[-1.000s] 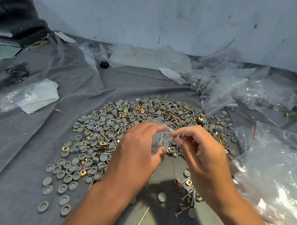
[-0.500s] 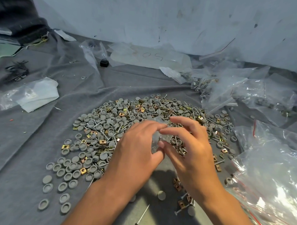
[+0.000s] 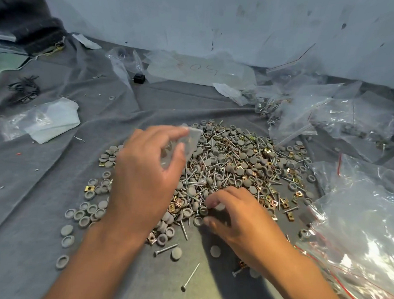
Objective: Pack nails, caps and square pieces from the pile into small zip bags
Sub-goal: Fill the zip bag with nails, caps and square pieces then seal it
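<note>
A wide pile [image 3: 231, 166] of grey round caps, silver nails and brass square pieces lies on the grey cloth [image 3: 54, 188]. My left hand [image 3: 145, 181] is raised over the pile's left half and pinches a small clear zip bag [image 3: 187, 144] between thumb and fingers. Lower and to the right, my right hand [image 3: 238, 216] is down on the near edge of the pile, its fingertips curled onto grey caps [image 3: 202, 210]. Whether it grips one I cannot tell. Loose caps [image 3: 176, 254] and a nail [image 3: 190, 276] lie near my forearms.
A large clear bag with a red zip line [image 3: 356, 242] fills the right side. More clear bags, some with packed parts [image 3: 328, 114], lie at the back right. White plastic [image 3: 52, 120] lies at the left. A wall rises behind.
My right hand has left the bag and dropped to the near edge of the pile. My left hand has lifted the bag up and away from me.
</note>
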Action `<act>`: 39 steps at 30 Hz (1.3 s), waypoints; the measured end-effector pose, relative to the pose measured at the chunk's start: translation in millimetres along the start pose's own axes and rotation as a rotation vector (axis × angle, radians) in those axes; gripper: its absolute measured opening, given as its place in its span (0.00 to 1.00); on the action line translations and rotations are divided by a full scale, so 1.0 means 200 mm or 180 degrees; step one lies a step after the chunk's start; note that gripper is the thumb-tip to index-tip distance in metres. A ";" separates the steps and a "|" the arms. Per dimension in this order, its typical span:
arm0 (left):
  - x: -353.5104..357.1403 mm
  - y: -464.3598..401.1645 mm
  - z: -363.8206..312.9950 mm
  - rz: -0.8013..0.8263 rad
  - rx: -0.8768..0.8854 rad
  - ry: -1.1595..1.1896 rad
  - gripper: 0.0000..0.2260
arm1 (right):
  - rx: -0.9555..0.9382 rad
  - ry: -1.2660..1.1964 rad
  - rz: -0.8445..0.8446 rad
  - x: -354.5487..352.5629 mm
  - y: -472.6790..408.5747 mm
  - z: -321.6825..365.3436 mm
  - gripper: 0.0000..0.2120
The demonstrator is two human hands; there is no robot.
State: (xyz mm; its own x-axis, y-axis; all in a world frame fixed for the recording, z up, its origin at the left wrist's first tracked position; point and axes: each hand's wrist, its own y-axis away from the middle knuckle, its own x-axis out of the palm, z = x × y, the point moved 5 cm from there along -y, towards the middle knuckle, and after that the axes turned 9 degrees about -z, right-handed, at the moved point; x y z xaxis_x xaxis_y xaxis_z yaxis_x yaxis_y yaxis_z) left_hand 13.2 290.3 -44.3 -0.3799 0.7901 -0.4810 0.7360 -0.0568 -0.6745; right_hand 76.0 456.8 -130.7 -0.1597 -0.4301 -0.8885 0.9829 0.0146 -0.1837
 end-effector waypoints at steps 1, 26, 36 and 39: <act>0.03 0.01 0.00 0.0229 0.0001 -0.0026 0.13 | -0.0033 0.0083 0.0035 0.02 0.00 0.01 0.15; 0.17 0.08 -0.01 0.1005 -0.0062 0.0155 0.19 | -0.0469 -0.0022 -0.0053 0.01 0.02 0.11 0.11; 0.20 0.11 -0.04 0.1303 0.0242 0.0022 0.24 | -0.0788 -0.0248 -0.2264 -0.27 -0.01 0.14 0.07; 0.19 0.10 -0.04 0.1270 0.0268 -0.0021 0.25 | -0.0679 -0.0300 -0.2328 -0.27 0.00 0.12 0.06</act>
State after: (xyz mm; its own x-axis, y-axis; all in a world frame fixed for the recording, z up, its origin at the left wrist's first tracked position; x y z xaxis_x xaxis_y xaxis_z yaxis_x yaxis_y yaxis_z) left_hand 18.1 324.1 -72.9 -0.0775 0.6922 -0.7176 0.7780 -0.4080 -0.4777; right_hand 86.3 457.8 -72.3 -0.7446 -0.4723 -0.4717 0.5894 -0.1336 -0.7967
